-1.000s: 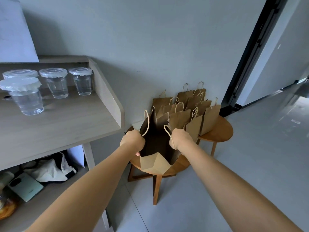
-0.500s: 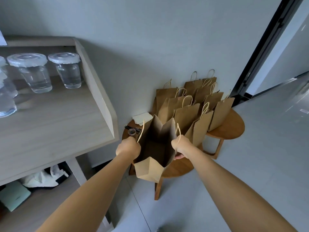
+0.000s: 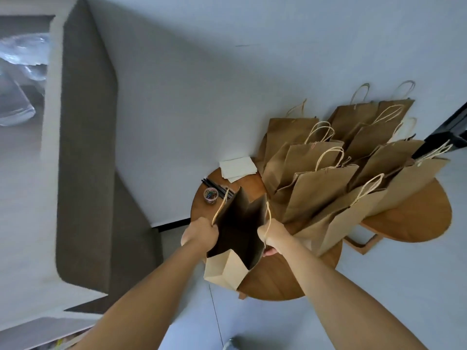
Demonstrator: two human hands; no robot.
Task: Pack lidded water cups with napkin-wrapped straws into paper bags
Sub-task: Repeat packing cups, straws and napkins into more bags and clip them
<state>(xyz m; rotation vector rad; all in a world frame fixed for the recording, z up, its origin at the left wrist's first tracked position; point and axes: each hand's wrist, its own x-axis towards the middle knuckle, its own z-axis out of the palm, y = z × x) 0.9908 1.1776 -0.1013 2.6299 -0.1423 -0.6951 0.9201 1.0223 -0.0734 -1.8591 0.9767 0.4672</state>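
Your two hands hold one open paper bag by its mouth, above the near left edge of the round wooden surface. Your left hand grips the bag's left rim, fingers curled around the paper beside one twine handle. Your right hand grips the right rim, curled around the paper and the other twine handle, with fingertips showing under the edge. The mouth is spread wide and the inside looks dark; you cannot tell whether anything lies in it. Its folded bottom hangs past the surface's near left edge.

Behind and to the right stands a cluster of upright paper bags, leaning against one another across the back and right of the surface. About eight can be counted, though the overlap makes the number uncertain. All have twine handles.

At the far left edge of the surface lies one small stack of white napkins, touching the wall. Just in front of it lies a bundle of black straws; their count is not readable. One small clear cup of coloured clips sits on the straws, just beside the held bag's far corner.

At the top left, on a higher desk, blurred lidded water cups show; their number cannot be told.
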